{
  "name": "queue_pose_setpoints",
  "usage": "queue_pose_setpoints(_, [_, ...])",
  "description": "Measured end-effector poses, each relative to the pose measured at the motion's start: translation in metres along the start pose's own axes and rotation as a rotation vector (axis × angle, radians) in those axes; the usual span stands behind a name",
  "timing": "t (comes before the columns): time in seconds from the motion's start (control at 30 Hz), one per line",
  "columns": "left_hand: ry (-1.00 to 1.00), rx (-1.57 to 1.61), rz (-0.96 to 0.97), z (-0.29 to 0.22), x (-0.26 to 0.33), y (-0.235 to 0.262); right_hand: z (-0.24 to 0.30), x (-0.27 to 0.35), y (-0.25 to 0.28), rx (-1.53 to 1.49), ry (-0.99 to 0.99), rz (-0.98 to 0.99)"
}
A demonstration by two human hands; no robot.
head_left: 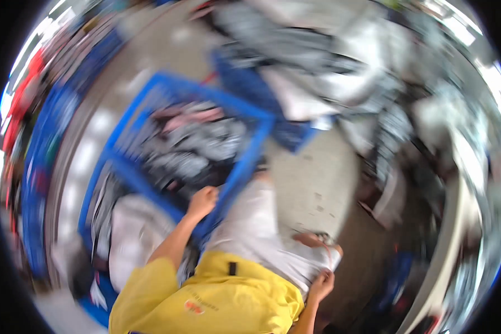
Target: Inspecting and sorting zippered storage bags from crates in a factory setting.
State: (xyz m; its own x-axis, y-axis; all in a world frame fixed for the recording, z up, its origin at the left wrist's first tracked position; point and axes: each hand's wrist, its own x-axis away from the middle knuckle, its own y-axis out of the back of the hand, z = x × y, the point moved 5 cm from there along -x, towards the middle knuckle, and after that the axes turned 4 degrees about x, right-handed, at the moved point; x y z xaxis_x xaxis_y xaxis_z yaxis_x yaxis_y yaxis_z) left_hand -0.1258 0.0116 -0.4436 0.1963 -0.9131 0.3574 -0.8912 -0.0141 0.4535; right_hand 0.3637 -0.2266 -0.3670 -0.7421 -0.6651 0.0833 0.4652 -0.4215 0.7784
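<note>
My left hand (203, 203) is closed over the near corner of a blue plastic crate (161, 192). Whether its fingers grip anything is hidden. Grey, black and pink folded garments (197, 142) fill the crate. My right hand (322, 285) is closed beside my knee, with a thin pinkish strand (329, 257) rising from it. Blur hides what its fingers hold.
A second blue crate with pale cloth (136, 239) stands at the near left. Heaped grey and white fabric (339, 61) lies beyond. Blue bins (58, 133) line the left side, and a curved pale table edge (442, 250) runs along the right.
</note>
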Motion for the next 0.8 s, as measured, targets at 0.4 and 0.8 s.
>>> queue_pose_setpoints(0.4, [0.255,0.003,-0.273,0.092,0.007,0.064,-0.016,-0.044,-0.048,0.378,0.232,0.172])
queue_pose_setpoints(0.8, [0.778,0.769,-0.072,0.084,-0.199,-0.007,0.007,-0.038,-0.049,0.349,0.219,0.11])
